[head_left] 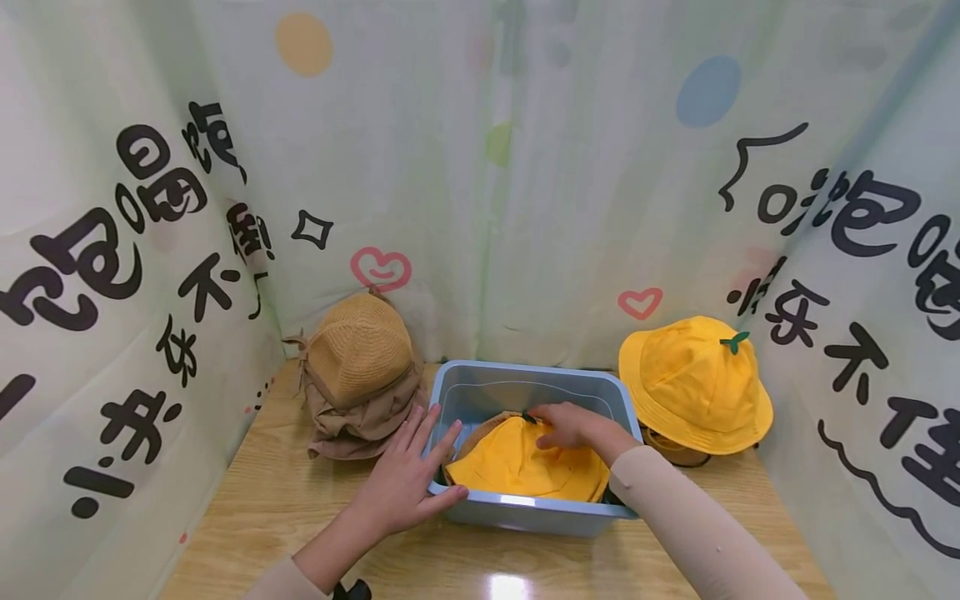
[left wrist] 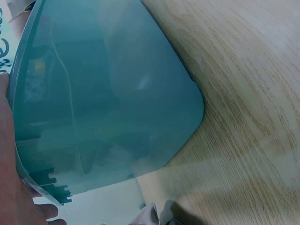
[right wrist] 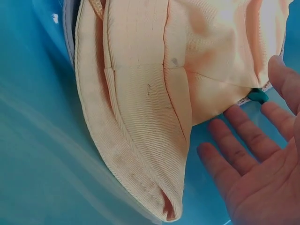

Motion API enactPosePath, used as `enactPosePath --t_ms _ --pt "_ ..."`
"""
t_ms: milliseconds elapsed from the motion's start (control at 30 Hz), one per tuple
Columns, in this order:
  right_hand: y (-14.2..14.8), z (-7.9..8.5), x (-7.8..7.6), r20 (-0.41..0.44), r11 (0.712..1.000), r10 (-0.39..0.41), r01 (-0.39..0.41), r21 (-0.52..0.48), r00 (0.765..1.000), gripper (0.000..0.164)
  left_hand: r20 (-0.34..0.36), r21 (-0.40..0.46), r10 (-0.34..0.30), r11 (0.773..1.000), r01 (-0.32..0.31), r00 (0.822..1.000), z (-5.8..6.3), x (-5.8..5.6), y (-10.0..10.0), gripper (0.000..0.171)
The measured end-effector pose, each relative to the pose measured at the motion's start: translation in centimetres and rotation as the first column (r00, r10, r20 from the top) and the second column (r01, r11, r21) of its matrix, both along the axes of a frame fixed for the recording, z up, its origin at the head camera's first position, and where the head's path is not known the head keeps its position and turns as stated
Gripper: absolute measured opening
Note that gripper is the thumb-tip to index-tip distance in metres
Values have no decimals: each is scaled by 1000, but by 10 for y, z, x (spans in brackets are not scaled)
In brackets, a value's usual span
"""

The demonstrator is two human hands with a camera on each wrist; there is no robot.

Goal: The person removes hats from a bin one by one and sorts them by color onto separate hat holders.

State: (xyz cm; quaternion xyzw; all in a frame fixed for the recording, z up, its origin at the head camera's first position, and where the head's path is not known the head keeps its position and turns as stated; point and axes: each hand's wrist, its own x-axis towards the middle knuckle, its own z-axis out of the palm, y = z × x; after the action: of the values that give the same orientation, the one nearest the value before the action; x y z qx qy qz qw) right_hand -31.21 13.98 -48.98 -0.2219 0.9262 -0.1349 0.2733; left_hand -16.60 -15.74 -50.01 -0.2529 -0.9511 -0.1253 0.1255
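A blue plastic bin (head_left: 517,518) stands on the wooden table, with a folded yellow hat (head_left: 510,458) lying inside it. My left hand (head_left: 408,473) rests on the bin's left rim near the front corner, its fingers fairly straight. Inside the bin, my right hand (head_left: 572,425) is at the far side of the yellow hat. The right wrist view shows its fingers (right wrist: 251,136) loosely spread beside the hat's folded edge, close to a small green sprout trim (right wrist: 258,96). A brown edge of something shows behind the yellow hat.
Left of the bin sits a stack of brown hats (head_left: 363,350), the top one woven. To the right, another yellow hat (head_left: 690,383) with a green sprout sits on top of other hats. A printed curtain (head_left: 555,208) encloses the table at the back and sides.
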Motion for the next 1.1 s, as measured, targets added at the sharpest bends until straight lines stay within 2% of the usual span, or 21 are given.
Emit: enactPosePath --t_ms 200,467,633,767,933,967,1033,1100 --pt "-1 0 -1 -8 1000 -5 4 -19 1000 58 -13 9 -4 1000 5 1000 0 0 0 83" --pt "-2 0 0 17 991 -106 107 -86 994 53 6 10 -3 1000 3 1000 -1 1 -1 83" --pt "-3 3 -1 6 991 -103 104 -87 995 56 2 10 -2 1000 2 1000 -1 0 -1 83" --pt "-2 7 -3 -24 994 -76 74 -77 997 58 0 15 -2 1000 2 1000 -1 0 -1 83" --pt "0 13 -5 -100 995 29 -38 -93 995 24 -7 18 -1 1000 1 1000 -1 1 -1 83" --pt "0 14 -5 -116 993 49 -61 -103 992 21 -10 16 -2 1000 2 1000 -1 1 -1 83" --pt "1 17 -5 -149 988 81 -99 -120 986 27 -19 11 -2 1000 2 1000 -2 1 -1 83" --pt "0 20 -4 -163 985 81 -103 -135 983 27 -24 8 -2 1000 3 1000 -2 1 -1 83"
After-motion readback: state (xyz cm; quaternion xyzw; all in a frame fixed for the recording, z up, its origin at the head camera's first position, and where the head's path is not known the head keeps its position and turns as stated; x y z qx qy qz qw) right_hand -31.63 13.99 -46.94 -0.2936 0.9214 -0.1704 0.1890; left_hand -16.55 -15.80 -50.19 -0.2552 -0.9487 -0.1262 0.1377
